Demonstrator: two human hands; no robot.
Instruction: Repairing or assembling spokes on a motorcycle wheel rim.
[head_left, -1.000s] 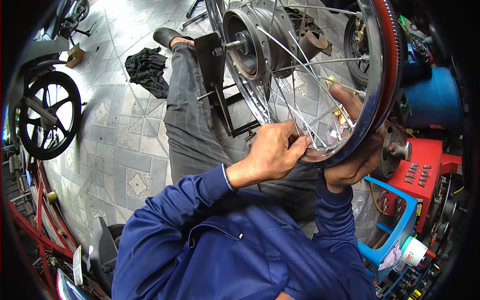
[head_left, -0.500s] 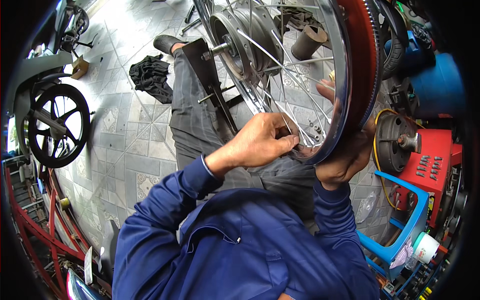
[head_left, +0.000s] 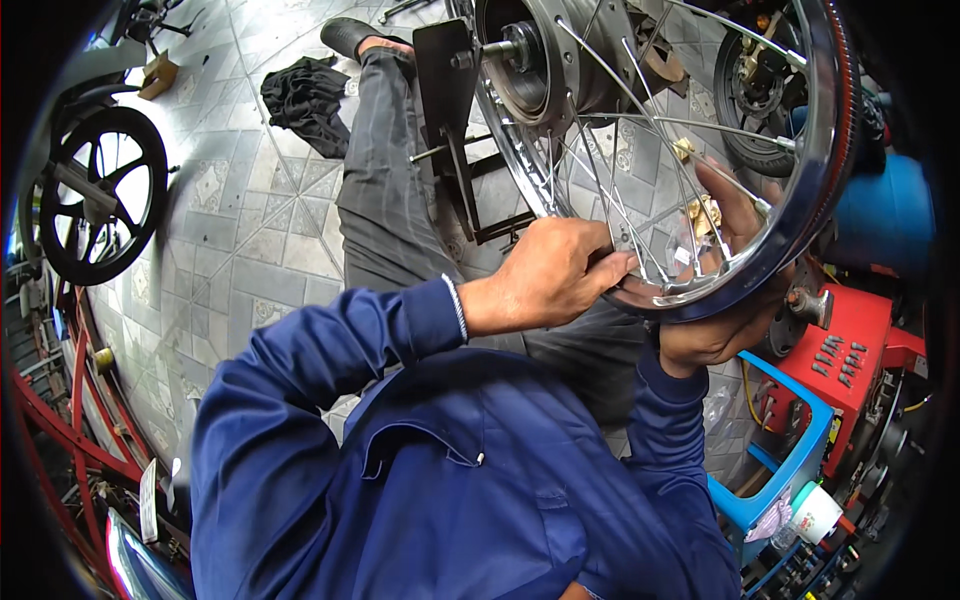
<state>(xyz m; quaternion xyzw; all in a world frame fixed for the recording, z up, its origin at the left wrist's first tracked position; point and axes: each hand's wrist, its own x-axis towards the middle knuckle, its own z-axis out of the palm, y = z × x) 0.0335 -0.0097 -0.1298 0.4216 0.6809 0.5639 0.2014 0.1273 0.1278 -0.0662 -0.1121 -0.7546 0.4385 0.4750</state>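
A chrome wheel rim (head_left: 715,300) leans over my lap, with thin silver spokes (head_left: 782,142) running to a grey metal hub (head_left: 590,60). The hub's axle rests at a black metal stand (head_left: 447,75) by my leg. My left hand (head_left: 555,272) is closed in a pinch at the rim end of a spoke; the thumb hides the exact grip. My right hand (head_left: 725,325) wraps around the rim from below on the right, and some of its fingers show behind the spokes. A red band with a toothed edge runs along the rim's outer side.
A black cloth (head_left: 303,108) lies on the tiled floor at the upper left, near a black motorcycle wheel (head_left: 150,180). On the right are a blue stool (head_left: 735,505), a red metal machine (head_left: 870,315) and a blue drum (head_left: 890,215). Red metal bars (head_left: 78,430) stand at the lower left.
My view has shifted, and the wheel and both hands appear farther right. The rim has tilted, so its red side shows less. Both hands stay at the rim.
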